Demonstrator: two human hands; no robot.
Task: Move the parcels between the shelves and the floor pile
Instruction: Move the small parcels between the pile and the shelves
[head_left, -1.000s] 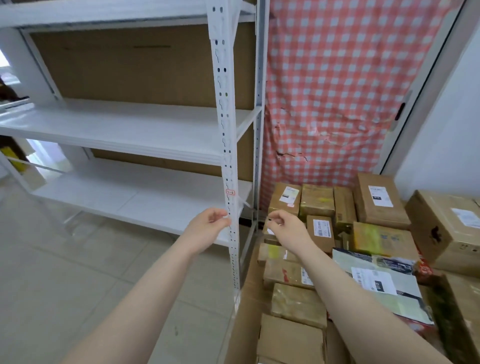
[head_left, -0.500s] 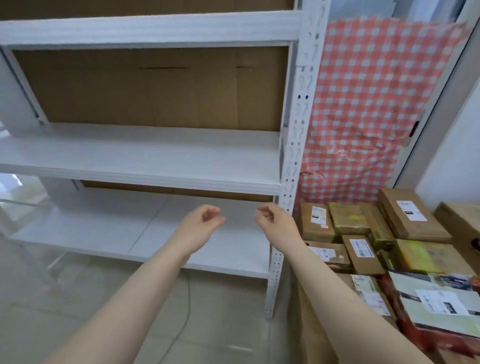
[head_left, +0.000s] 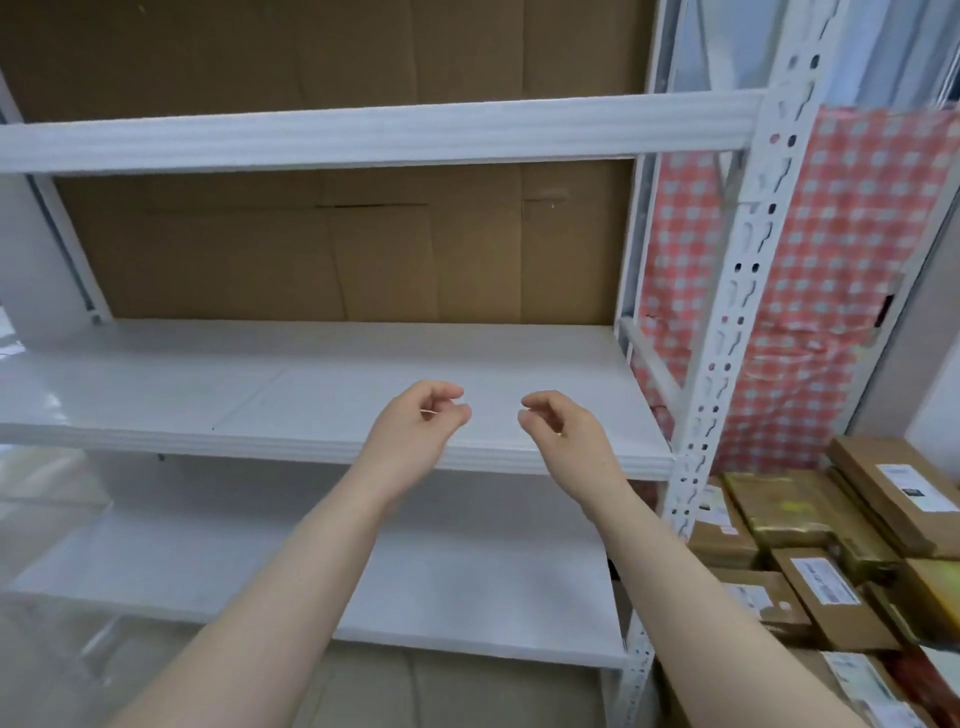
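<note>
Looks like the view swung up and left over the last half second. The parcels (head_left: 810, 525) slid down to about 4 o'clock, and the middle shelf (head_left: 260, 395) now fills the centre.

Both hands hover in front of that shelf's front edge, a bit apart. The left hand (head_left: 415, 421) is just left of centre and the right hand (head_left: 563, 431) just right of it. Fingers on both are loosely curled with the thumbs close to the fingertips, and they're holding nothing. The lower shelf (head_left: 441, 597) sits at 6 o'clock, with no boxes on the part I can see.

The parcels are all still in the floor pile, right of the white post (head_left: 727, 322) and below the checked cloth (head_left: 831, 312).

They're mostly small brown cardboard boxes with labels, so my guess is stiff and fairly light, fine to squeeze a bit. A couple look wrapped in yellowish tape, which could be slick. I'd grab each one by two opposite sides with the fingers hooked under the bottom edge. The long flat one at 3 o'clock probably wants both hands.
</note>
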